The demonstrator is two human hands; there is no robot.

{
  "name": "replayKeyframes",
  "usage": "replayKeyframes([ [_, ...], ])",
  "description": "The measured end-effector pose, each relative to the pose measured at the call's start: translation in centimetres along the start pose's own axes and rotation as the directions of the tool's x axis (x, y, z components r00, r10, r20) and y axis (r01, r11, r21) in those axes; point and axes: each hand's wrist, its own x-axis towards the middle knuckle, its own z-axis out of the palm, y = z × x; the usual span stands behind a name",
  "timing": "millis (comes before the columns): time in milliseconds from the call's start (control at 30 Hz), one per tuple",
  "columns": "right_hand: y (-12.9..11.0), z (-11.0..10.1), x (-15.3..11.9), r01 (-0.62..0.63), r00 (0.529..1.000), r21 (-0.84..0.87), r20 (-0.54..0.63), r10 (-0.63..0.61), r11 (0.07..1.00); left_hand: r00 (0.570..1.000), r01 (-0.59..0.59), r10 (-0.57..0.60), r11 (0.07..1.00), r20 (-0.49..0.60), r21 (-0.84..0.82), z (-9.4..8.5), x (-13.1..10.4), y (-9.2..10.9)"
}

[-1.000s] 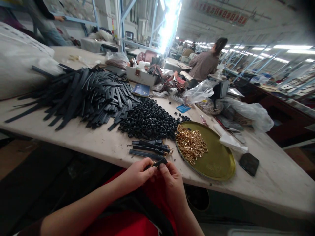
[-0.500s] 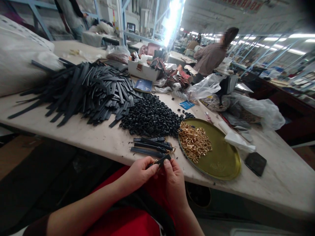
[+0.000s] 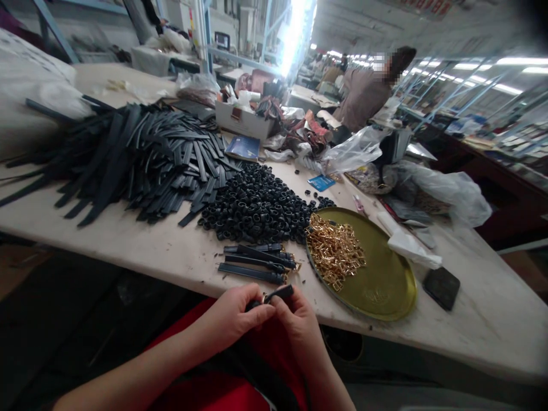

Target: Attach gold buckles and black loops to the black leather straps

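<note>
A short black strap (image 3: pixel 280 293) with a gold buckle is pinched between my left hand (image 3: pixel 244 311) and my right hand (image 3: pixel 295 314), just off the table's front edge. My left fingers close round its buckle end, and my right thumb and fingers grip the other part. Behind the hands lie several black straps with gold buckles (image 3: pixel 252 264). Beyond them is a heap of small black loops (image 3: pixel 257 208). A round olive-gold tray (image 3: pixel 389 285) at the right holds a pile of gold buckles (image 3: pixel 336 248).
Long black strips (image 3: pixel 158 154) are heaped at the left beside a white plastic bag (image 3: pixel 29 97). At the right are a black flat object (image 3: pixel 442 287) and clear plastic bags (image 3: pixel 454 188). A white box (image 3: pixel 242 120) stands behind. A person (image 3: pixel 366 94) is in the background.
The view has shifted slightly, so the table items sit a little further left. The strap stays in both hands; its free end now tilts differently, and my right thumb has moved toward the buckle.
</note>
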Motion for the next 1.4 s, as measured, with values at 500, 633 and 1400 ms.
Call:
replayKeyframes([
  [500, -5.3, -5.9, 11.2, 0.264, 0.909, -0.880, 0.089, -0.407, 0.396, 0.999, 0.004, -0.001, 0.997, -0.039, 0.074, -2.1, 4.8, 0.2],
  [633, -5.2, -6.1, 14.9, 0.125, 0.901, -0.990, 0.142, -0.411, -0.067, 0.998, 0.041, -0.039, 0.999, -0.059, 0.027, -2.3, 5.6, 0.1],
  [1400, -3.6, -1.0, 3.0, 0.119, 0.993, -0.143, 0.021, -0.118, 0.983, 0.928, -0.152, 0.216, 0.964, -0.305, 0.220, -0.9, 0.8, 1.0],
])
